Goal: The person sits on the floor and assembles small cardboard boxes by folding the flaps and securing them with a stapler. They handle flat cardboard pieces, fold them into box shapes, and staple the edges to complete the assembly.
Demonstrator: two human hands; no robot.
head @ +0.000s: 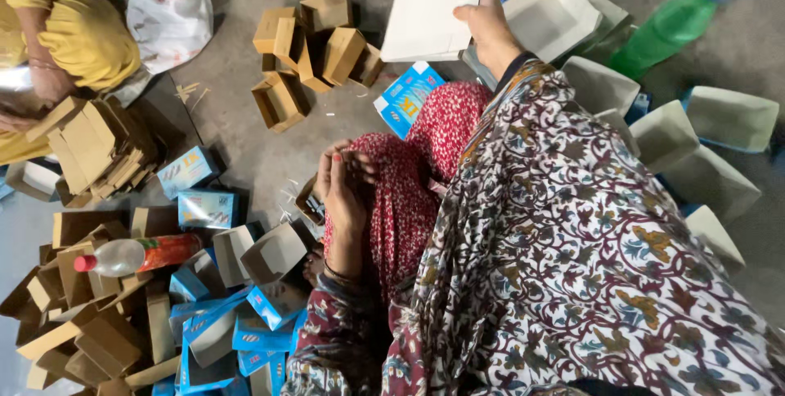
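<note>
We sit on the floor, and our right hand holds a flat white cardboard sheet up in front of us, above the floor and just beside a pile of similar pale flattened cartons. The thumb lies on the near face of the sheet at its lower right corner, and the other fingers are hidden behind it, so we judge that they pinch the sheet from the back. Our left hand rests near our knee on the red patterned cloth; its fingers are bent loosely together and seem to hold nothing, though something small could be hidden in them. The sheet looks very light and thin; we think it is stiff enough to stay flat when held at one corner, but it can bend or crease if we squeeze too hard. Its surface looks smooth, perhaps a little slippery, so an edge or a fold line is probably the best place to take hold. Around us lie brown folded small boxes, blue printed boxes, a clear bottle with a red cap and a green bottle. Another person in yellow clothing sits at the upper left.
</note>
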